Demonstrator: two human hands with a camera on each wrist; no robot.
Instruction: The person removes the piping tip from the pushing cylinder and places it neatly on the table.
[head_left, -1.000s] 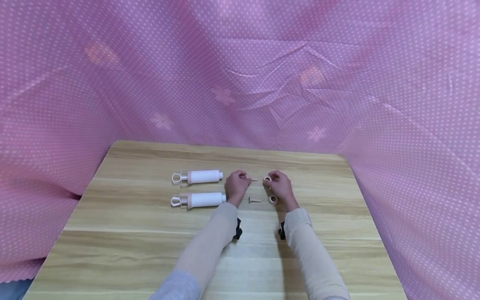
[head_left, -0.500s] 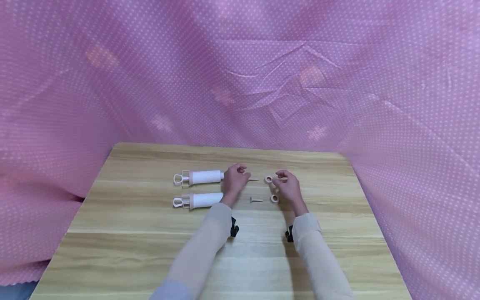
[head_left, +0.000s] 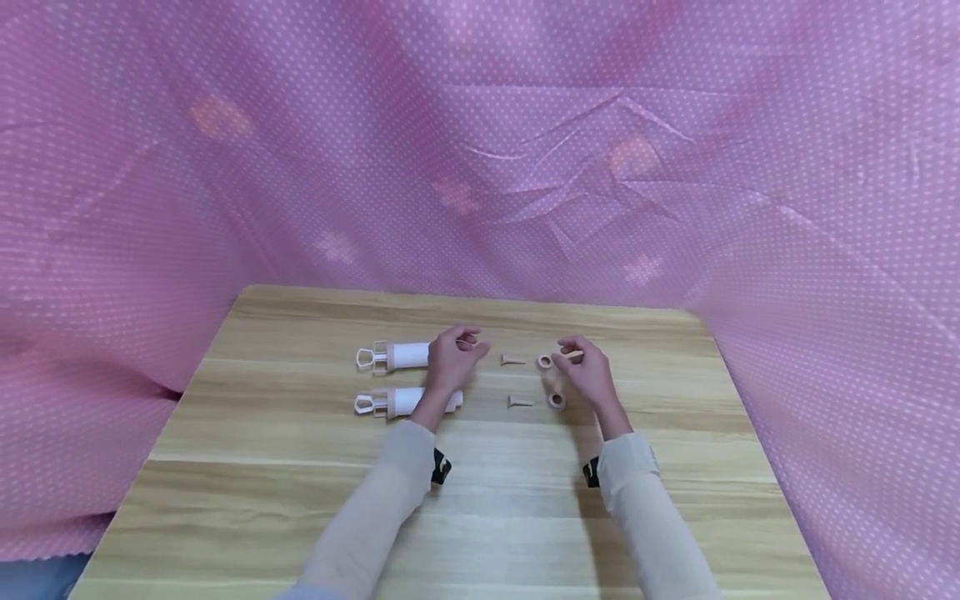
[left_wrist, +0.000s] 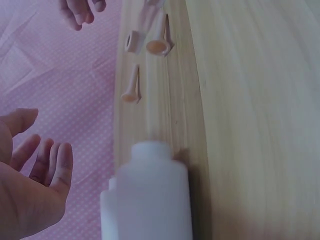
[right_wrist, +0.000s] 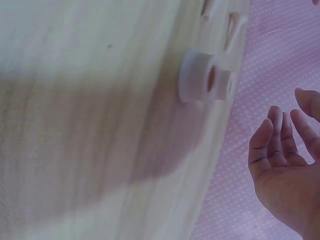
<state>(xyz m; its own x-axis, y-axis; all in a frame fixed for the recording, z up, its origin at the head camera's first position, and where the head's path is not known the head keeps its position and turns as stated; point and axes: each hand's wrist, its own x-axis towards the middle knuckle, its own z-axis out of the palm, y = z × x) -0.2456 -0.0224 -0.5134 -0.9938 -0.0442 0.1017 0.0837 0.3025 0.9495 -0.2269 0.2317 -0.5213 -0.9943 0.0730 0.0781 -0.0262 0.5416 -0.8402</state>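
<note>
My left hand (head_left: 452,362), fingers loosely curved and holding nothing, is over the front end of the far white syringe-like tube (head_left: 409,356) and hides it. A second such tube (head_left: 407,402) lies nearer, partly behind the wrist. Both have pinkish collars and looped plunger handles. Two beige funnel-shaped nozzles lie right of the tubes, a far one (head_left: 513,360) and a near one (head_left: 521,402). Further right stand two pale rings, one far (head_left: 544,362) and one near (head_left: 557,401). My right hand (head_left: 590,372), also relaxed with nothing in it, hovers just right of the rings.
Everything lies on a wood-grain table (head_left: 495,533). A pink dotted cloth (head_left: 525,167) hangs behind the table and along both sides. A black wrist camera (head_left: 441,467) is strapped at the left sleeve, and another black camera (head_left: 592,472) at the right sleeve.
My left hand has let go of the far nozzle and moved left over the far tube. My right hand has released the far ring and drawn back to the right.
</note>
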